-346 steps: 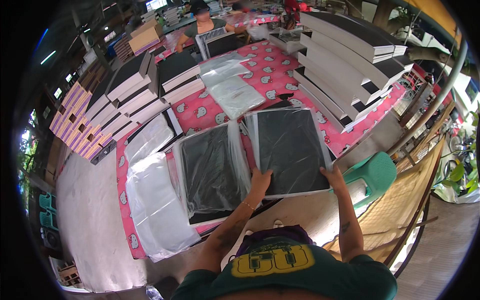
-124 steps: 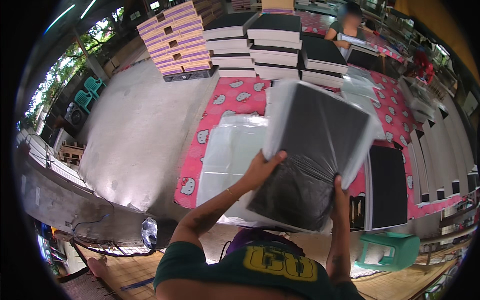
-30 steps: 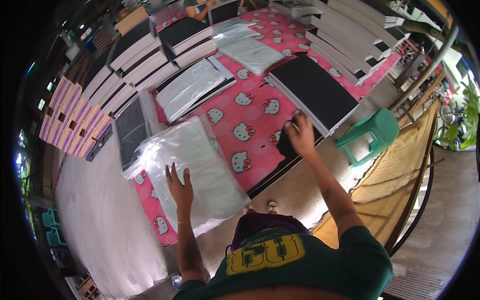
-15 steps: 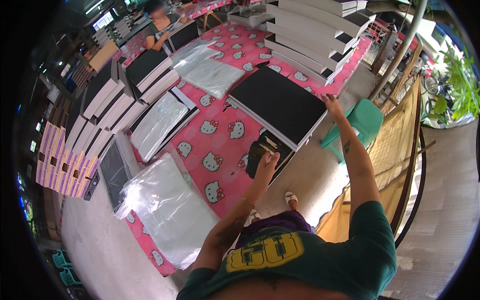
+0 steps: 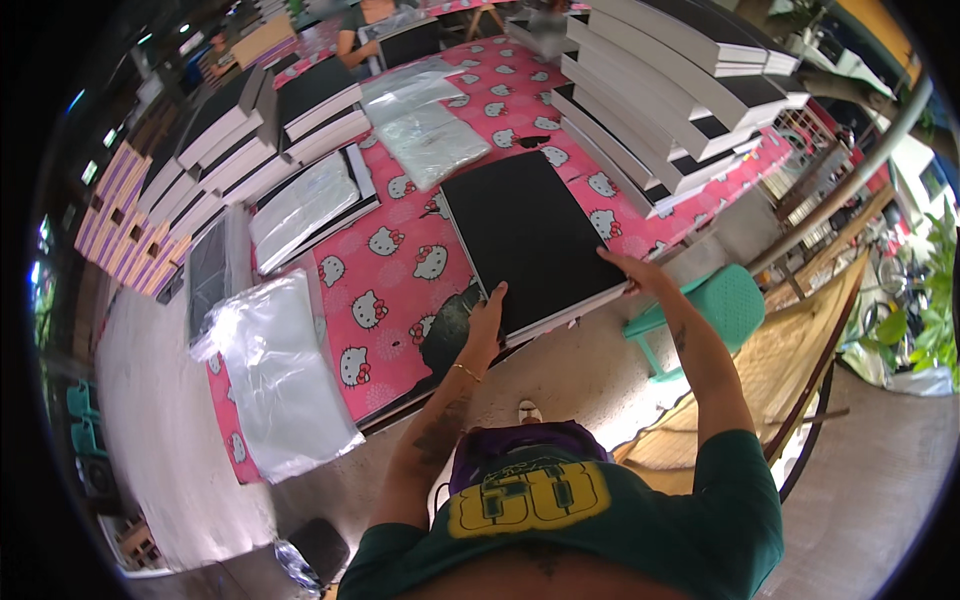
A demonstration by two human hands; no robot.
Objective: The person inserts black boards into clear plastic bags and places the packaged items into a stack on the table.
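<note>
A large black-covered book (image 5: 525, 235) with white page edges lies flat on the pink patterned tablecloth (image 5: 395, 275), close to the table's front edge. My left hand (image 5: 485, 322) holds its near left corner, thumb on top of the cover. At the right edge, my right hand (image 5: 630, 272) is closed over the near right corner, its fingers partly hidden below. A dark, ragged patch (image 5: 450, 335) shows in the tablecloth beside my left hand.
Tall stacks of similar books stand at the back right (image 5: 690, 90) and left (image 5: 225, 125). Clear plastic sleeves (image 5: 275, 375) lie at the near left, more (image 5: 425, 140) farther back. A green stool (image 5: 715, 310) stands to the right. Another person (image 5: 365, 25) is across the table.
My left hand has moved from the dark patch onto the book's near left corner. My right hand has come nearer along the book's right side. The whole view has turned.
</note>
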